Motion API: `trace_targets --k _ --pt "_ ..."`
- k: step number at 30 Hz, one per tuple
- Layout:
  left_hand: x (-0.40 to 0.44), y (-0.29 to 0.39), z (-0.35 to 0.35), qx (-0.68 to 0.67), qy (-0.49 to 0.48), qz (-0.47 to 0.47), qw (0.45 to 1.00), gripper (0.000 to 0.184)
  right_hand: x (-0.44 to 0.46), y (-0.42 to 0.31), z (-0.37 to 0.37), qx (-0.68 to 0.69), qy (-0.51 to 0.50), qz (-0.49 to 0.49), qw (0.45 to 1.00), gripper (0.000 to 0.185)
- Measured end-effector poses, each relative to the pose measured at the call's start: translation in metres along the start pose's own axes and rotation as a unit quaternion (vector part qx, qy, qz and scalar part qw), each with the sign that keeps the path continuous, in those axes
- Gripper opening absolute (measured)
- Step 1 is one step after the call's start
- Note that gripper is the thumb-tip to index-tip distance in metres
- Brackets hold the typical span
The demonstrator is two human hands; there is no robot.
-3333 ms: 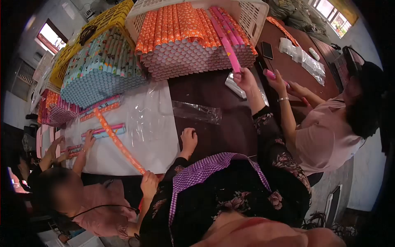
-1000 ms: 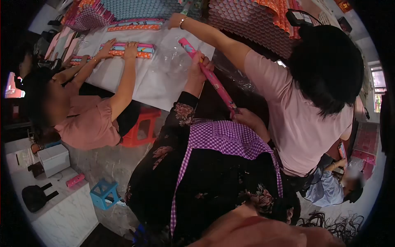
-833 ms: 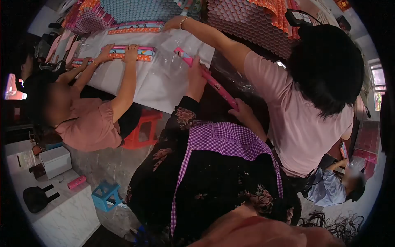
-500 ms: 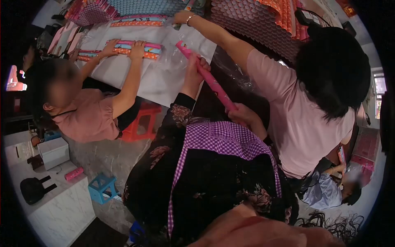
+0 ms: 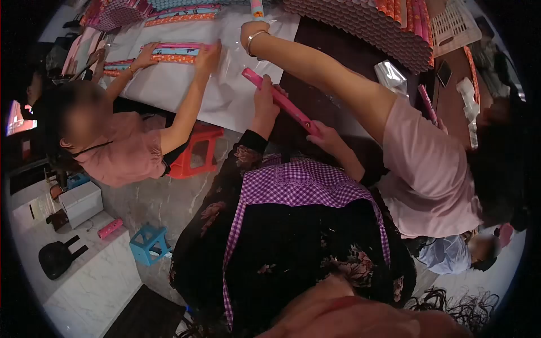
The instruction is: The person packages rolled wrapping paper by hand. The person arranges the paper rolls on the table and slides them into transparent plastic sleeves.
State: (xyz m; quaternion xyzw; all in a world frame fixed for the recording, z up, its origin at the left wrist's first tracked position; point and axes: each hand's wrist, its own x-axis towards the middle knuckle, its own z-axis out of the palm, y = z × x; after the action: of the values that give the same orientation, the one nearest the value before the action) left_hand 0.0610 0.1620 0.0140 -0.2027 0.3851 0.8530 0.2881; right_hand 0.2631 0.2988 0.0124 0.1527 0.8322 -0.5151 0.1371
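A slim pink roll of patterned paper [image 5: 292, 114] slants in front of my body, held between my two hands. Near its upper end, the fingers of my left hand [image 5: 266, 100] are wrapped round it. My right hand [image 5: 331, 141] closes on the lower end. Beyond the roll's upper tip lies white sheeting [image 5: 236, 93] with clear plastic film on it. Dark tabletop [image 5: 307, 73] shows beneath and to the right of the roll.
At the left, a co-worker's hands [image 5: 207, 56] rest on a row of coloured rolls [image 5: 174, 52]. Another co-worker's arm [image 5: 321, 65] reaches across from the right, gripping an upright roll [image 5: 257, 9]. Stacked rolls [image 5: 360, 25] line the back; a red stool [image 5: 197, 152] stands left.
The co-worker on the right has shifted rightward, arm still stretched across, and a phone and white basket now show. My hands keep hold of the pink roll, which has tilted slightly flatter.
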Motion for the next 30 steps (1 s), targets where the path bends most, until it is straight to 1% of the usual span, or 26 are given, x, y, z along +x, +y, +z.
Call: trace_targets --k 1,2,3,4,5,7,8,9,10,11,13,14,15,16,17,18,19,21,23,24,25,26,27,29,30 --pt "0.002 0.005 -0.006 0.003 0.001 -0.003 1.000 0.030 -0.006 -0.004 -0.005 0.034 -0.047 0.014 0.998 0.056" --pt "0.006 0.012 -0.011 -0.006 -0.021 0.007 1.000 0.028 -0.013 -0.007 -0.007 0.037 -0.046 0.015 0.998 0.056" --pt "0.011 0.017 -0.016 -0.016 -0.041 0.017 0.999 0.026 -0.015 -0.005 -0.009 0.078 -0.063 0.038 0.994 0.055" --pt "0.009 0.018 -0.021 -0.020 -0.094 0.043 0.994 0.023 -0.020 0.001 -0.010 0.119 -0.080 0.059 0.988 0.054" --pt "0.009 0.017 -0.020 -0.021 -0.090 0.044 0.995 0.023 -0.018 0.014 -0.009 0.119 -0.084 0.060 0.988 0.054" --pt "0.017 0.017 -0.012 -0.010 -0.015 0.033 0.999 0.020 -0.003 0.043 0.001 0.080 -0.078 0.002 0.994 0.054" --pt "0.019 0.015 -0.008 -0.009 -0.018 0.041 0.999 0.018 -0.002 0.041 0.002 0.082 -0.081 0.003 0.993 0.054" --pt "0.019 0.011 -0.006 -0.008 -0.016 0.042 0.999 0.018 0.001 0.041 0.004 -0.014 -0.005 -0.028 0.999 0.056" --pt "0.019 0.004 0.002 -0.007 -0.018 0.045 0.999 0.018 0.001 0.041 0.002 -0.112 0.071 -0.060 0.989 0.059" --pt "0.016 -0.001 0.010 -0.003 -0.020 0.046 0.999 0.018 0.003 0.027 0.001 -0.110 0.071 -0.059 0.990 0.059" --pt "0.016 -0.016 0.017 -0.003 -0.036 0.054 0.998 0.019 0.007 -0.012 -0.011 -0.175 0.085 -0.008 0.981 0.063" --pt "0.016 -0.026 0.020 -0.011 -0.028 0.049 0.998 0.019 0.007 -0.010 -0.013 -0.174 0.089 -0.010 0.981 0.063" --pt "0.019 -0.031 0.022 -0.019 -0.023 0.047 0.998 0.020 0.008 -0.007 -0.014 -0.190 0.114 -0.030 0.975 0.065" --pt "0.022 -0.032 0.022 -0.018 -0.013 0.025 0.999 0.019 0.009 -0.004 -0.016 -0.205 0.140 -0.052 0.967 0.067" --pt "0.032 -0.036 0.018 -0.039 -0.002 0.005 0.999 0.019 0.014 -0.001 -0.019 -0.206 0.147 -0.063 0.965 0.067" --pt "0.037 -0.043 0.014 -0.061 0.007 -0.014 0.998 0.018 0.012 0.004 -0.023 -0.225 0.129 -0.047 0.965 0.067" --pt "0.041 -0.047 0.005 -0.047 -0.012 -0.009 0.999 0.018 0.009 0.010 -0.026 -0.244 0.110 -0.030 0.963 0.066" --pt "0.052 -0.048 -0.011 -0.029 -0.016 -0.019 0.999 0.017 0.003 0.019 -0.033 -0.233 0.096 -0.043 0.967 0.065" --pt "0.058 -0.050 -0.026 0.027 -0.043 0.012 0.999 0.013 0.002 0.043 -0.034 -0.236 0.103 -0.069 0.964 0.061" --pt "0.057 -0.048 -0.027 0.073 -0.033 0.042 0.996 0.012 0.004 0.046 -0.037 -0.234 0.107 -0.083 0.963 0.059" --pt "0.053 -0.049 -0.026 0.074 -0.036 0.049 0.995 0.012 0.003 0.048 -0.039 -0.219 0.101 -0.083 0.967 0.056" --pt "0.051 -0.049 -0.027 0.210 -0.042 0.087 0.973 0.014 0.001 0.051 -0.040 -0.219 0.103 -0.090 0.966 0.056" --pt "0.050 -0.047 -0.030 0.343 -0.045 0.124 0.930 0.016 0.002 0.055 -0.038 -0.217 0.117 -0.101 0.964 0.056" --pt "0.051 -0.049 -0.037 0.492 -0.100 0.201 0.841 0.019 0.007 0.061 -0.034 -0.211 0.134 -0.114 0.961 0.055" --pt "0.053 -0.052 -0.042 0.514 -0.116 0.238 0.816 0.018 0.010 0.063 -0.033 -0.222 0.137 -0.104 0.960 0.057"
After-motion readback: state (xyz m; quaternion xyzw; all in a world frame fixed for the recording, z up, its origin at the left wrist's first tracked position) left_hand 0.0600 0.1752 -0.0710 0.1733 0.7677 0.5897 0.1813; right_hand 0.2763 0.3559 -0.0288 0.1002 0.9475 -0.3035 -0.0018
